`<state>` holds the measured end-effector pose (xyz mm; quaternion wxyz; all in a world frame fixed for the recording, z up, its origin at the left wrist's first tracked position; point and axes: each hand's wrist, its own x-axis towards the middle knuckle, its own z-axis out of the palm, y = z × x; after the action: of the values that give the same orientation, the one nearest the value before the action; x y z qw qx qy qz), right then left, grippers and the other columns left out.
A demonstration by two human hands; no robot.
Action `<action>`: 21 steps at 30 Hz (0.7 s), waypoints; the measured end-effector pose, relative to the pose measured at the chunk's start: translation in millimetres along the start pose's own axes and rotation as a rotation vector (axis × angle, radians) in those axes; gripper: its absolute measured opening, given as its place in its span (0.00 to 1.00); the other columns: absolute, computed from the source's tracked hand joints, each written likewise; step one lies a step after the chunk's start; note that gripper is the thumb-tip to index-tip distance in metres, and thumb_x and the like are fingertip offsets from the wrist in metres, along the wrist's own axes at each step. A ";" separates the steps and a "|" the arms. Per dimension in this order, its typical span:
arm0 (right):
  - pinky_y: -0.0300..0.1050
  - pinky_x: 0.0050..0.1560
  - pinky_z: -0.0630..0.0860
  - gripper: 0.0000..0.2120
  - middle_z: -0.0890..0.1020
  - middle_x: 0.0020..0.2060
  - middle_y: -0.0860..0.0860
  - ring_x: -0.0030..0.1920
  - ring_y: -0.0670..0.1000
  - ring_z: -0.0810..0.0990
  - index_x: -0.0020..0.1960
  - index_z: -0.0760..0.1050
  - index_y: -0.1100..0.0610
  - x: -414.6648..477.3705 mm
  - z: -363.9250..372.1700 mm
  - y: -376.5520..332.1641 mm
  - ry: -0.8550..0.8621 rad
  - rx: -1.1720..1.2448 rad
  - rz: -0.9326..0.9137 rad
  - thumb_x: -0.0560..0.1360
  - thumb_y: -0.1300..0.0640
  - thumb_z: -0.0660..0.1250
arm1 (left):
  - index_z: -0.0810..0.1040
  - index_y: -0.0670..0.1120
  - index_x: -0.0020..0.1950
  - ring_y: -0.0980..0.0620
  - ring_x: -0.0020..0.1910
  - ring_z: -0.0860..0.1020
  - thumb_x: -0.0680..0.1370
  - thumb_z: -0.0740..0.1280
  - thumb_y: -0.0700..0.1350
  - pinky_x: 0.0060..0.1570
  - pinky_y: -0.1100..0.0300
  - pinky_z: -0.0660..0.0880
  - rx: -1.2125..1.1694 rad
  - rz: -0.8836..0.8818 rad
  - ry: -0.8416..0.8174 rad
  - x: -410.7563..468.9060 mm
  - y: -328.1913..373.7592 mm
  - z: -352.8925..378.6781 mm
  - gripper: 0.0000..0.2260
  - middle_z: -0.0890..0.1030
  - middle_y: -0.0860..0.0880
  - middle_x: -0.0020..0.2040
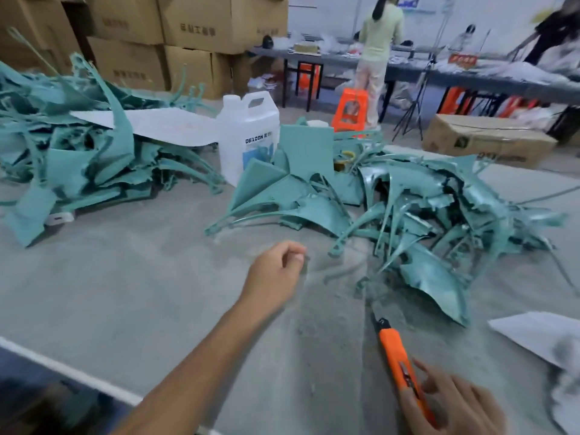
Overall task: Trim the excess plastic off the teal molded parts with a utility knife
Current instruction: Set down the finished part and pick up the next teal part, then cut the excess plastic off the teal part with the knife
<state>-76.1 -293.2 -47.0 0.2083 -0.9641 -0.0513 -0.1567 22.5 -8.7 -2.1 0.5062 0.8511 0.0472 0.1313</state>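
R hand (455, 406) grips orange utility knife (396, 356); L hand (276, 271) curled, prob. empty.

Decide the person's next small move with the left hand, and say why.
Probably reach the left hand forward and right to take the nearest teal part: that hand hangs curled above the table with no part in it, while the right hand holds the utility knife ready.

A grey desk (125, 293) fills the foreground. Behind it, brown cardboard boxes (188, 23) are stacked high at left. At right, a long dark table (455, 77) stands before a white wall (329, 20), with orange stools (350, 109) around it.
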 end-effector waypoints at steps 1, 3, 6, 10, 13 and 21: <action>0.35 0.44 0.62 0.24 0.83 0.35 0.50 0.35 0.54 0.82 0.47 0.86 0.54 -2.5 2.2 9.8 0.063 -0.013 0.032 0.63 0.40 0.61 | 0.81 0.53 0.50 0.55 0.46 0.80 0.80 0.65 0.45 0.47 0.60 0.74 0.020 0.017 -0.030 6.2 9.2 14.0 0.06 0.83 0.56 0.45; 0.36 0.45 0.64 0.21 0.84 0.33 0.51 0.33 0.56 0.83 0.44 0.86 0.54 0.5 5.5 12.8 0.197 0.000 0.102 0.63 0.44 0.61 | 0.81 0.51 0.51 0.54 0.44 0.79 0.81 0.63 0.48 0.44 0.57 0.74 0.083 0.087 -0.057 16.2 27.6 42.4 0.07 0.83 0.55 0.43; 0.43 0.44 0.67 0.22 0.83 0.32 0.53 0.33 0.59 0.84 0.43 0.86 0.55 1.0 11.4 9.3 0.255 -0.040 0.097 0.61 0.44 0.61 | 0.79 0.50 0.57 0.55 0.45 0.78 0.81 0.62 0.53 0.46 0.57 0.74 0.137 0.147 -0.212 24.7 48.5 88.9 0.11 0.81 0.55 0.48; 0.46 0.43 0.68 0.21 0.83 0.30 0.56 0.31 0.60 0.83 0.41 0.86 0.57 1.5 11.9 12.7 0.303 -0.065 0.058 0.62 0.45 0.62 | 0.75 0.47 0.62 0.44 0.54 0.78 0.83 0.60 0.50 0.49 0.54 0.72 0.349 0.117 -0.354 28.4 54.4 129.7 0.11 0.81 0.46 0.53; 0.45 0.44 0.69 0.19 0.84 0.32 0.55 0.32 0.60 0.83 0.41 0.86 0.56 0.5 13.0 10.7 0.319 -0.073 0.025 0.65 0.43 0.64 | 0.71 0.46 0.53 0.46 0.43 0.75 0.85 0.55 0.43 0.39 0.55 0.66 0.304 0.209 -0.127 27.5 54.7 127.8 0.07 0.74 0.50 0.42; 0.46 0.41 0.69 0.17 0.81 0.30 0.51 0.30 0.58 0.80 0.39 0.85 0.53 -3.0 17.2 16.4 0.270 -0.101 0.027 0.67 0.41 0.67 | 0.71 0.51 0.47 0.60 0.32 0.71 0.86 0.51 0.48 0.30 0.65 0.62 0.190 0.307 0.196 35.0 68.6 56.4 0.12 0.75 0.56 0.37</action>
<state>-71.5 -301.0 -69.1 0.1666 -0.9440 -0.0021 -0.2846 67.9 -82.3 38.4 0.3905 0.8754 -0.0219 0.2842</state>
